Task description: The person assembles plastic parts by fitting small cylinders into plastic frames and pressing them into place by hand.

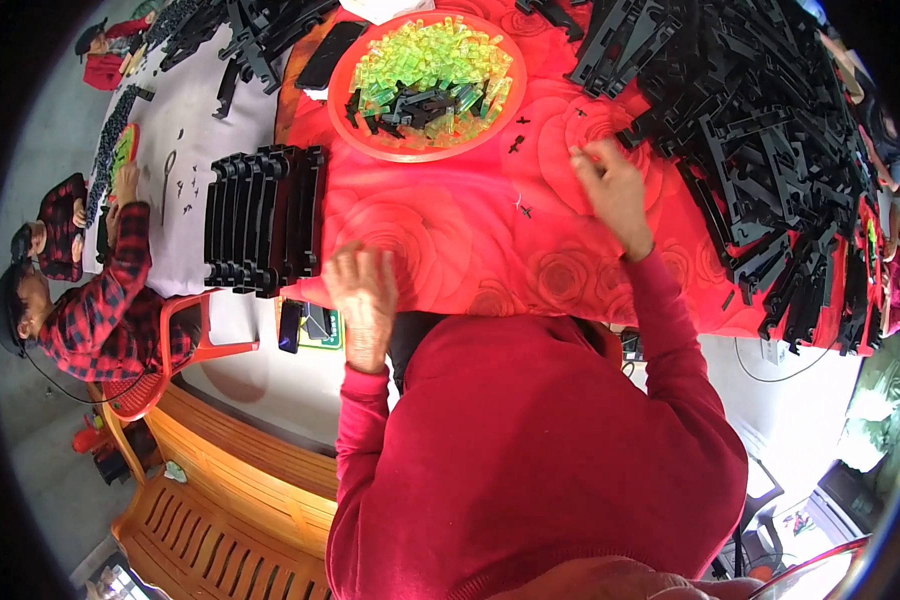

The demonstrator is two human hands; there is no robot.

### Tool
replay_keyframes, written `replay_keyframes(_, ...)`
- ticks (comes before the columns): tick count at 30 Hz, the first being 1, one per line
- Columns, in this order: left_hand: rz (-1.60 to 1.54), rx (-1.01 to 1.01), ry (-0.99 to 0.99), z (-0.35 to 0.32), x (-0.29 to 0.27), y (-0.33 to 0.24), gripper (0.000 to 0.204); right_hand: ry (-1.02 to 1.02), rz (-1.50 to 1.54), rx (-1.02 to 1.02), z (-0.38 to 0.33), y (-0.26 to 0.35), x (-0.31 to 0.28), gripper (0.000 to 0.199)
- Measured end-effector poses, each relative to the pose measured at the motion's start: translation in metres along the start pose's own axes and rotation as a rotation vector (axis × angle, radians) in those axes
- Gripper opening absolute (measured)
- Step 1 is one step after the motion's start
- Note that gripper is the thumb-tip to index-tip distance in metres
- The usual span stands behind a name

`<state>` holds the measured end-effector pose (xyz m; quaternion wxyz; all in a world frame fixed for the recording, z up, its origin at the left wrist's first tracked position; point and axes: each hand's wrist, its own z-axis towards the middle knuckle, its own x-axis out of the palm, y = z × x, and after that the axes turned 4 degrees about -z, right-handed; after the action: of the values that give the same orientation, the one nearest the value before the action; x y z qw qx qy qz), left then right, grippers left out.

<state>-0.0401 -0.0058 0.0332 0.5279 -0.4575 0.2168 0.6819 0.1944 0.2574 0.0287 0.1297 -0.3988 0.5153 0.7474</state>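
Plaid-sleeved, a co-worker [80,300] sits at the far left on an orange chair [160,370], one hand up on a grey table [185,240] strewn with small black bits. Below the chair runs a wooden bench [230,500]. Next along, a row of black frames [263,220] stands on edge where the grey table meets a red rose-patterned cloth [470,240]. Just under that edge lies a dark phone [290,325].

The left hand [363,295] rests at the near edge of the cloth, fingers curled loosely downward; whether it holds anything I cannot tell. Past it, at the top of the cloth, an orange tray [370,130] carries clear green pieces [435,65] with some black clips [415,105] among them. A few loose black clips lie on the cloth between tray and hands.

The right hand [610,190] is raised over the cloth, fingers pinched together; what it grips, if anything, is too small to make out. Just beside it, to the right, a big pile of black parts [760,130] covers the table's end.
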Motion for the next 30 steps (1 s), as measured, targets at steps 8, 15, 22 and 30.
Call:
replay_keyframes(8, -0.192, -0.043, 0.068, -0.029, 0.014, -0.022, 0.014, -0.037, -0.677, 0.035, 0.051, -0.046, -0.014, 0.03)
replay_keyframes(15, -0.28, -0.029, 0.07, -0.037, 0.014, -0.023, 0.012, 0.025, -0.835, -0.09, 0.048, -0.064, -0.022, 0.033)
replay_keyframes(22, -0.354, 0.012, 0.045, -0.028, 0.012, -0.034, 0.011, 0.029, -0.951, -0.049, 0.025, -0.062, -0.039, 0.037)
replay_keyframes(30, -0.427, 0.06, 0.048, -0.018, 0.01, -0.047, 0.011, -0.224, -0.636, -0.116, -0.005, -0.006, -0.082, 0.038)
